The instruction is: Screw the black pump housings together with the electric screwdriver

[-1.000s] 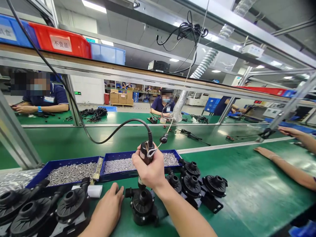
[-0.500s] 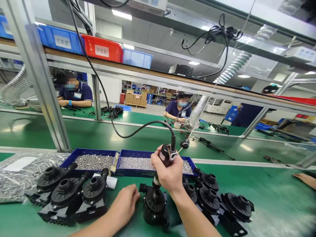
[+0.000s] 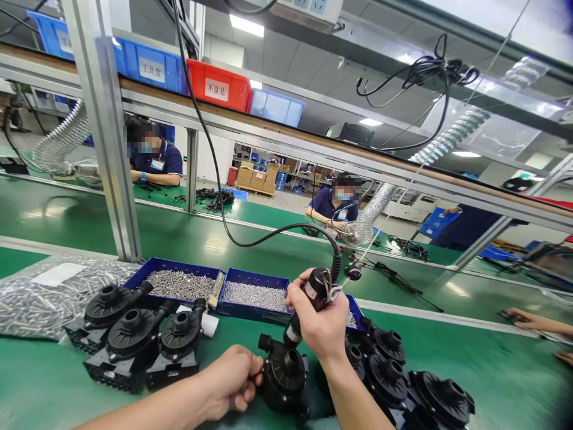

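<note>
Head view: right hand [image 3: 323,322] grips screwdriver [image 3: 313,292], its tip hidden; left hand [image 3: 235,379] clasps pump [image 3: 284,379].

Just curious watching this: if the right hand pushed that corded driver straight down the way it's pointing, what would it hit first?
Most likely the black pump housing directly under the driver held by the right hand; the left hand steadies it. Whether the tip already touches is unclear.

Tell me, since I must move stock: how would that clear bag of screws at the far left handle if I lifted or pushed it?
The clear bag of screws lies flat and slumped, so it would likely sag and shift in the hand. Packed with metal screws, it is probably heavy for its size. The glossy plastic may slide easily on the green bench and could tear under the load.
</note>
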`<state>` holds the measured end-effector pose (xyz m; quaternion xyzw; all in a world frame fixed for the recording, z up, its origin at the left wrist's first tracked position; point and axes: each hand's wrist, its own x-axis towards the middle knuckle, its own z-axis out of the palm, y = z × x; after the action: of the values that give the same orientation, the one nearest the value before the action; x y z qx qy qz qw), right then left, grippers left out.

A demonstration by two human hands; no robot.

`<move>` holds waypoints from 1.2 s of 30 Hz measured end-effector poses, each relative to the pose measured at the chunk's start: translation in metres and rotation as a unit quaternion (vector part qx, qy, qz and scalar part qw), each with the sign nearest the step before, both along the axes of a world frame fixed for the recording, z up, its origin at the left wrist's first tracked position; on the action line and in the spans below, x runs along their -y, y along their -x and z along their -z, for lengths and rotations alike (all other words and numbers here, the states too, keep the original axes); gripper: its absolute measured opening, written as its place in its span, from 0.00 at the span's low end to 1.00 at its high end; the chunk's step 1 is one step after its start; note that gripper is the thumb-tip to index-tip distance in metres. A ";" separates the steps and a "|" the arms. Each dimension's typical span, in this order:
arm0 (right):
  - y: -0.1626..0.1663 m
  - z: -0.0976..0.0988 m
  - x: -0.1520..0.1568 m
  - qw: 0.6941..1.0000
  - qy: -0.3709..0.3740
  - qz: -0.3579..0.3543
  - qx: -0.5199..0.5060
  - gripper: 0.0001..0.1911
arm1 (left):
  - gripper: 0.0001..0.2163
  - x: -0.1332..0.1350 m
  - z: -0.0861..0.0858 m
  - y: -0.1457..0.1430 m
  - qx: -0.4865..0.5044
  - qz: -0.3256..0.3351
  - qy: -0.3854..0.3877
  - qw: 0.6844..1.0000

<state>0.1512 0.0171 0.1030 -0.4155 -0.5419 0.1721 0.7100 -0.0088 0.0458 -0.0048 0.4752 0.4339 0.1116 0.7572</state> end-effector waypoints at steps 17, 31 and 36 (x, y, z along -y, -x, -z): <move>0.001 -0.006 0.000 0.999 0.010 -0.009 -0.032 0.06 | 0.27 0.008 -0.019 0.002 0.014 0.019 -0.065 0.998; 0.007 -0.022 0.021 0.987 -0.045 -0.130 -0.087 0.07 | 0.31 0.028 -0.011 -0.003 0.015 -0.019 -0.080 0.997; 0.008 -0.013 0.010 0.985 -0.017 -0.154 -0.069 0.07 | 0.32 0.030 -0.009 -0.005 0.018 -0.032 -0.078 0.996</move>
<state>0.1434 0.0075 0.1156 -0.3020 -0.5523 0.2985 0.7174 -0.0038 0.0156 0.0047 0.5165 0.4255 0.1776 0.7216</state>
